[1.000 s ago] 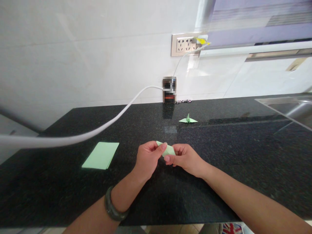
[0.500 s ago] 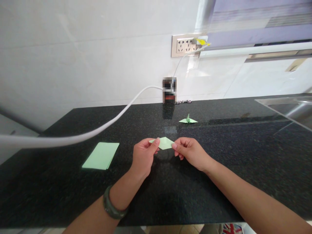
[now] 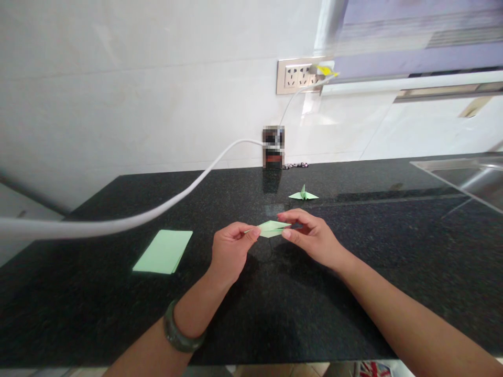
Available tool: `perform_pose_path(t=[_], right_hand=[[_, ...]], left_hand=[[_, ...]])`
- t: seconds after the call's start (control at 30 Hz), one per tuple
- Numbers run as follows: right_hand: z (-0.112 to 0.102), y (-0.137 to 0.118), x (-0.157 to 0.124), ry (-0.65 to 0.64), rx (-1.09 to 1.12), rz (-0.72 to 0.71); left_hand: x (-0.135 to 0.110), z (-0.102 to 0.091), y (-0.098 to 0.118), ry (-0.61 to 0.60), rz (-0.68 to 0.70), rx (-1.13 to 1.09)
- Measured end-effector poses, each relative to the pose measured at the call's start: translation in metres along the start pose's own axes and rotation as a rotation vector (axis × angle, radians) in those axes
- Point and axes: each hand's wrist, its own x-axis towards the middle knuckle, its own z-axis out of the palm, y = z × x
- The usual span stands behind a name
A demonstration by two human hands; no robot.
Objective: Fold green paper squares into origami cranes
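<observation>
Just above the black stone counter [image 3: 353, 293], both of my hands hold a small folded piece of light green paper [image 3: 271, 229]. My left hand [image 3: 230, 251] pinches its left tip between thumb and forefinger. My right hand [image 3: 310, 235] pinches its right end, with the forefinger stretched along the top. The paper lies nearly flat, shaped like a narrow diamond. A finished green paper crane [image 3: 303, 194] stands on the counter farther back. A stack of green paper sheets [image 3: 164, 252] lies to my left.
A thick white cable [image 3: 129, 222] arcs from the lower left to a small dark device [image 3: 273, 147] at the wall. A wall socket strip [image 3: 301, 76] with a plug is above it. A steel sink [image 3: 467, 175] sits at the right.
The folded paper has been turned from a bunched, tilted hold to a flat one, and stretched out between my hands. Both hands have moved slightly away from me and up.
</observation>
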Motion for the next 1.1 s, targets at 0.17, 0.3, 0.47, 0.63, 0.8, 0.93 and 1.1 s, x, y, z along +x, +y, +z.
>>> perform_pose_path(t=[0.17, 0.3, 0.47, 0.63, 0.8, 0.93, 1.1], right_hand=[[0.010, -0.003, -0.006, -0.052, -0.019, 0.011], [0.013, -0.007, -0.009, -0.035, -0.054, -0.008], [0.010, -0.003, -0.006, -0.073, 0.020, 0.070], [0.007, 0.009, 0.000, -0.090, 0.274, 0.297], [0.005, 0.024, 0.002, -0.091, 0.007, 0.366], [0.006, 0.035, 0.002, -0.111, -0.240, 0.257], [0.008, 0.033, 0.003, -0.056, -0.206, 0.203]], left_hand=[[-0.004, 0.005, 0.002, -0.117, 0.044, 0.035], [-0.006, 0.007, 0.001, -0.160, 0.031, 0.027], [-0.006, 0.008, -0.002, -0.192, -0.075, -0.034], [-0.002, 0.009, -0.006, -0.151, -0.273, -0.115], [0.006, 0.002, -0.014, -0.309, -0.304, 0.171], [0.013, -0.007, -0.020, -0.358, -0.120, 0.521], [0.016, -0.011, -0.021, -0.425, -0.091, 0.557]])
